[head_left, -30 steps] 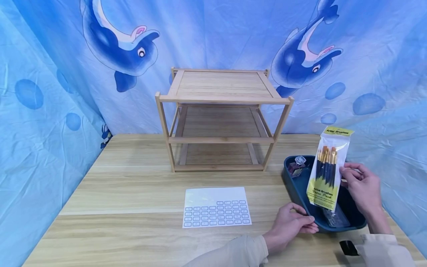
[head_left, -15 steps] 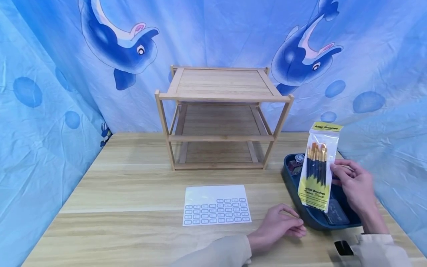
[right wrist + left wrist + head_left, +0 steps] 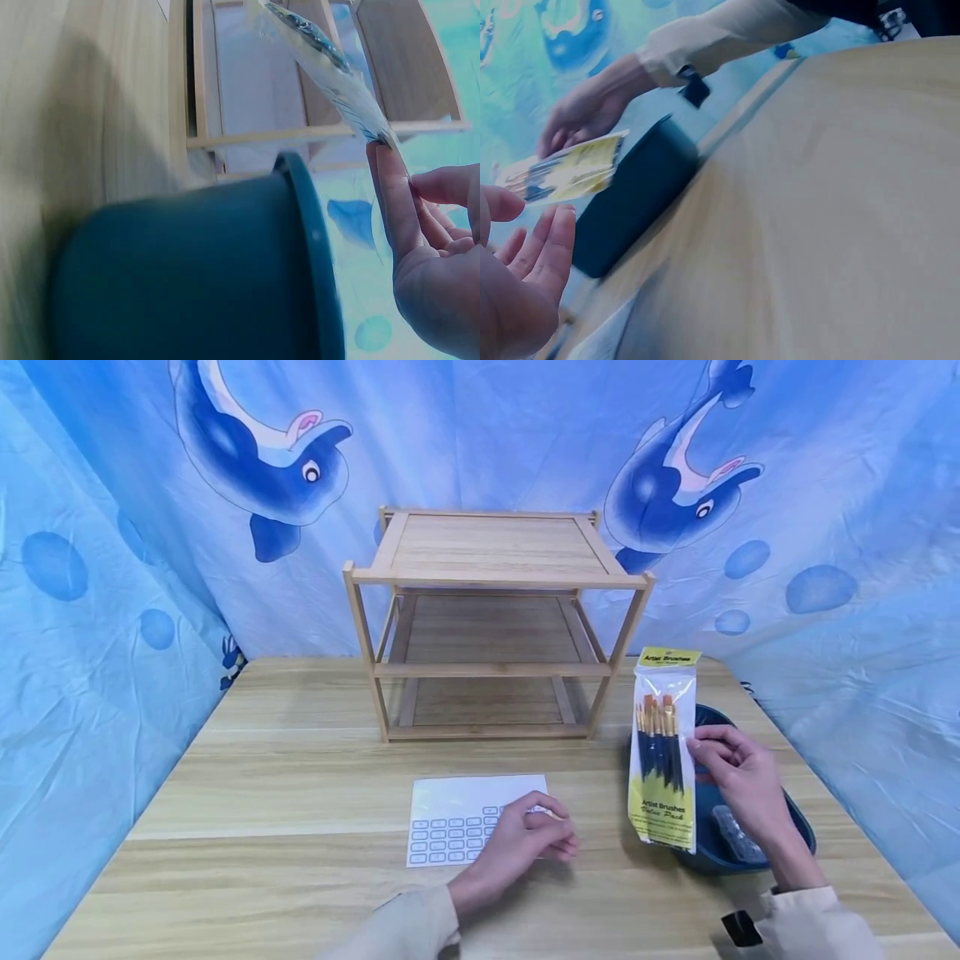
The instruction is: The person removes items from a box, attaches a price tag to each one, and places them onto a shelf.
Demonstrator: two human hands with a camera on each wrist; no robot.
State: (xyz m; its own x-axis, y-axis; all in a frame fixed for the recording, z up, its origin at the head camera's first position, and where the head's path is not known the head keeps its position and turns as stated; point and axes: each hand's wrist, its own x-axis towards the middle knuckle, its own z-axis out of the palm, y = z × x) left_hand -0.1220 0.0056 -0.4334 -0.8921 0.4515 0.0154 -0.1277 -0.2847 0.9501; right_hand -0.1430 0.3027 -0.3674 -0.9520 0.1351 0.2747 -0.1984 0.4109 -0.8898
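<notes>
The right hand (image 3: 742, 781) holds the pack (image 3: 663, 752) by its right edge, pinched between thumb and fingers; the right wrist view confirms the grip, with the pack seen nearly edge-on. The pack is raised off the desk (image 3: 247, 793) and, in the head view, overlaps the left side of the tub (image 3: 187, 277). Its yellow header, printed "Artist Brushes", is uppermost in that view. The brushes show through the clear front, bristles toward the header, dark handles toward the yellow lower end, which reads "Artist Brushes Value Pack".

The left hand (image 3: 521, 843) holds nothing. Its fingers are relaxed and slightly bent, with a gap between thumb and fingertips in the left wrist view. It is over the right part of the sheet (image 3: 442, 810); whether it touches the paper cannot be determined. The sheet lies flat on the desk and bears rows of small blue-outlined boxes.

The tub, dark blue-green, stands at the right of the desk beneath the right forearm. A clear packet (image 3: 737, 835) lies inside; its contents cannot be made out. A wooden rack (image 3: 491, 671) of three tiers stands behind the sheet, before a blue curtain (image 3: 510, 427) printed with dolphins.
</notes>
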